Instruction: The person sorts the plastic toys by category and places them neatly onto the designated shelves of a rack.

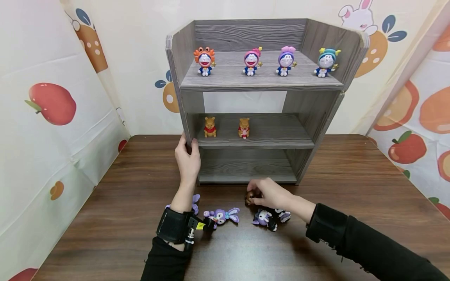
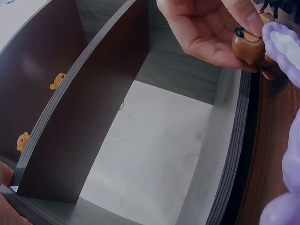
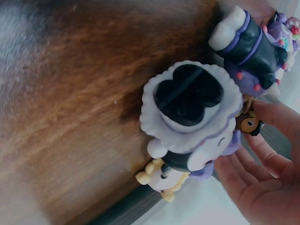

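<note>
My left hand [image 1: 188, 162] grips the lower left side panel of a grey wood-grain display shelf [image 1: 247, 147]; its fingertips [image 2: 9, 211] show at the corner of the left wrist view. In front of the bottom shelf, my right hand [image 1: 268, 192] pinches a small brown figurine [image 1: 250, 197] close to the tabletop. The left wrist view shows that brown figurine [image 2: 247, 48] between thumb and fingers, largely covered by them. Purple-and-black figurines [image 1: 264, 218] lie just below the right hand. A purple rabbit-eared figurine [image 1: 220, 216] lies beside the left wrist, with another purple one [image 1: 195, 203] partly hidden behind it.
Several blue figurines with coloured hats, such as a crab-hatted one [image 1: 205, 61], stand along the top shelf. Two yellow bear figurines [image 1: 210, 127] sit on the middle shelf's left half. The shelf stands on a brown wooden table [image 1: 116, 218], before patterned cloth walls [image 1: 52, 156].
</note>
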Demonstrator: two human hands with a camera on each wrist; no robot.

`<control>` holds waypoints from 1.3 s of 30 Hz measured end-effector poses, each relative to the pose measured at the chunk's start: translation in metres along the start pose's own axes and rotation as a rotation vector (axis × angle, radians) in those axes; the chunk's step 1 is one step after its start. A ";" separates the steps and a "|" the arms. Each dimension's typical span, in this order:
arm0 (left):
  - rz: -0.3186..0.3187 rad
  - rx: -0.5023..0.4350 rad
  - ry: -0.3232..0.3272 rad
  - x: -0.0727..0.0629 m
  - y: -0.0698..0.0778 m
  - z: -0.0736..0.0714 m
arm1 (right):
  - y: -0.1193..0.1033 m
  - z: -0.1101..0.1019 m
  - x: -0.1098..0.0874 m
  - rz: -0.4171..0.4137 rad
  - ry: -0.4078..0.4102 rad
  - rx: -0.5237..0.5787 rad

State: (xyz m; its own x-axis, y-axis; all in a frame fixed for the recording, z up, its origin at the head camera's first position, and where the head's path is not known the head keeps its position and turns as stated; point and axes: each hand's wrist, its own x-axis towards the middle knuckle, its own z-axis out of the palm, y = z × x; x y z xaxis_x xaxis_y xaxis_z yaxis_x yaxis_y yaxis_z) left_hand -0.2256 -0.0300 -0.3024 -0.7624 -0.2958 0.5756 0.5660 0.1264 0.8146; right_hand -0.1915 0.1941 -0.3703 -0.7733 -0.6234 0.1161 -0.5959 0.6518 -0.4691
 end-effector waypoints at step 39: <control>0.017 -0.010 -0.002 0.001 -0.005 -0.002 | -0.034 -0.016 -0.014 -0.094 0.188 -0.195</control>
State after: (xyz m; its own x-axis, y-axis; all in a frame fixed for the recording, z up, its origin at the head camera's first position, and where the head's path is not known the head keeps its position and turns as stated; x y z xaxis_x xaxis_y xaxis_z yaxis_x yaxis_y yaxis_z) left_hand -0.2285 -0.0323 -0.3060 -0.7532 -0.2923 0.5893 0.5818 0.1220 0.8041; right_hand -0.1643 0.1874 -0.3416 -0.7286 -0.6056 0.3200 -0.6831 0.6772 -0.2735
